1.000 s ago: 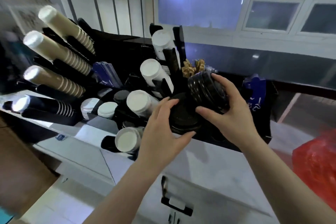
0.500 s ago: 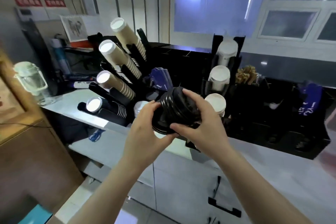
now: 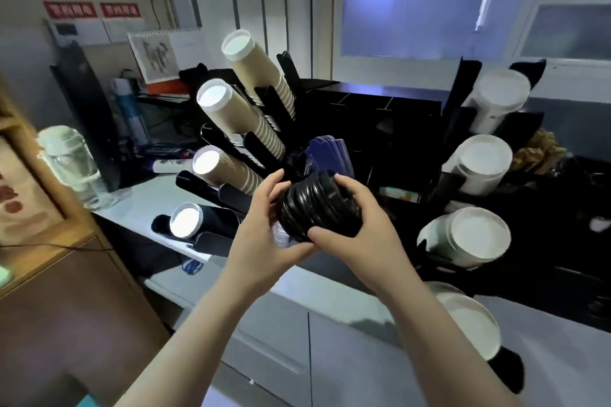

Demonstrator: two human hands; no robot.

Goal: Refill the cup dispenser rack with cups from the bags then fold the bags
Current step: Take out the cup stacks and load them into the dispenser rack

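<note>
While both hands meet mid-air above bench [image 3: 205, 287], we see right hand [image 3: 357, 238] grip curled round bagged black lid stack [image 3: 314, 205]; left hand [image 3: 264, 235] fingers curled on its near end, before cup rack [image 3: 264, 129].

No legible text anywhere. Two red signs [image 3: 70, 9] [image 3: 120, 10] on wall at upper left, pale characters on them too blurred to read. White notices [image 3: 79, 30] below signs, print unreadable. Desk calendar [image 3: 165, 54] behind cup rack, animal sketch on left page, grid on right page, no numbers readable. Blue bottle [image 3: 130, 112] beside dark stand, label blurred. Dark packet [image 3: 165, 151] lying on counter, lettering too small to make out.
</note>
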